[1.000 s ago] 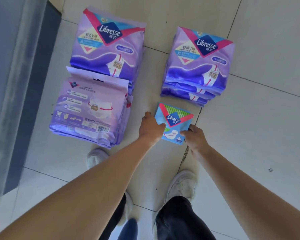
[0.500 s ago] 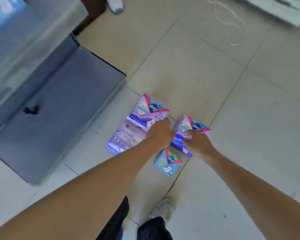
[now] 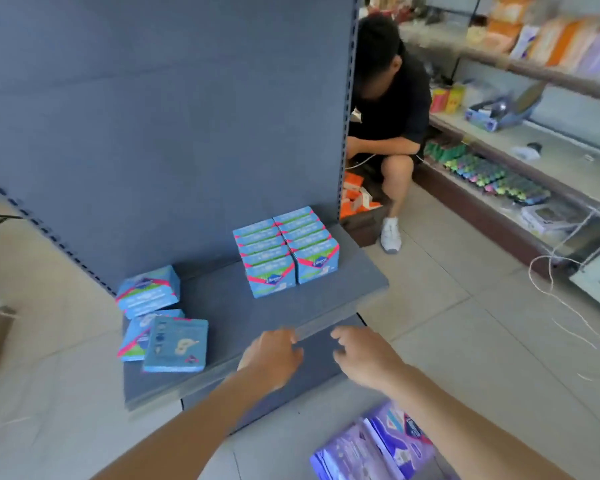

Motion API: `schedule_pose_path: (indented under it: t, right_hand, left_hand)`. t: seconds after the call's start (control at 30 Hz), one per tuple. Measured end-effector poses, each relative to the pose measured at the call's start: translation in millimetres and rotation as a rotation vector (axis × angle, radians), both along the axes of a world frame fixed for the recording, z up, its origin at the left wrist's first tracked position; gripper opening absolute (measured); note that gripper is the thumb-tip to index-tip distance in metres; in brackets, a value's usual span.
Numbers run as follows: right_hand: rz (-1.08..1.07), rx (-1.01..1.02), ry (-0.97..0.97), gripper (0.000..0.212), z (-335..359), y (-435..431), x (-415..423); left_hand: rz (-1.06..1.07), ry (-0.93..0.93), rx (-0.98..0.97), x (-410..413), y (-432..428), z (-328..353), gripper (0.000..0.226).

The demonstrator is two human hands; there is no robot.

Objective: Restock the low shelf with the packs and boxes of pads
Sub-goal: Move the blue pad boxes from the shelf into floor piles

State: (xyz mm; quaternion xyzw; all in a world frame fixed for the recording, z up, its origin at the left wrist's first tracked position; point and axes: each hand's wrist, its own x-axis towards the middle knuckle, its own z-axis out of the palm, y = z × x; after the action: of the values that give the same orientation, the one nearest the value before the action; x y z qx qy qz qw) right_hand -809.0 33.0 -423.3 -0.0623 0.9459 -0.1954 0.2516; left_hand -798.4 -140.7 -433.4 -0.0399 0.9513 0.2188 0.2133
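Several purple packs (image 3: pixel 371 448) lie on the floor tile nearest, well short of the shelf. Glossy soft film, pillow-shaped, so likely to slip or slump if gripped by one corner. L hand (image 3: pixel 272 358) and R hand (image 3: pixel 364 358) hover empty over the shelf front, fingers loosely curled. Low shelf (image 3: pixel 326 296): flat, matte grey. Loose blue boxes (image 3: pixel 175 344) at the left end lie askew near the lip; a knock could tip them off. Further back, stacked boxes (image 3: pixel 286 251), rigid card, in 2 rows.

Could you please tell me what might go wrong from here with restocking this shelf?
The loose blue boxes lie askew and overlapping at the shelf's left edge; a nudge could knock them off. The purple packs lie on the floor in front of the shelf, where they might get stepped on. A white cord loops across the floor on the right: a possible trip.
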Motion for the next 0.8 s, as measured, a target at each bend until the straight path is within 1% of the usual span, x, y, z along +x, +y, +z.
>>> schedule_pose_path:
  t: [0.13,0.27,0.37,0.5,0.63,0.7,0.8]
  right_hand:
    - [0.122,-0.077,-0.002,0.042,23.5,-92.1,-19.3]
    - [0.22,-0.102,-0.037,0.039,17.2,-166.6,-17.3]
    - [0.264,-0.093,-0.051,0.037,7.5,-202.7,-13.2]
    - [0.289,-0.087,-0.067,0.035,-9.9,-227.3,-12.3]
    - [0.272,-0.062,-0.11,0.038,-30.5,-231.9,-17.7]
    - [0.254,-0.047,-0.133,0.037,-41.7,-228.5,-21.8]
    - [0.233,-0.028,-0.147,0.037,-56.0,-222.1,-30.2]
  left_hand:
    - [0.227,0.036,0.002,11.6,-99.6,11.0,0.023]
    - [0.382,0.034,-0.038,35.2,-179.7,-0.7,0.023]
    - [0.473,0.005,-0.058,50.9,-219.9,-11.0,0.024]
    - [0.563,-0.035,-0.064,52.1,-243.4,-28.0,0.03]
    - [0.636,-0.06,-0.045,38.9,-243.7,-52.8,0.046]
    - [0.683,-0.075,0.03,31.5,-241.2,-65.4,0.05]
    - [0.828,-0.082,0.179,19.3,-236.3,-77.4,0.051]
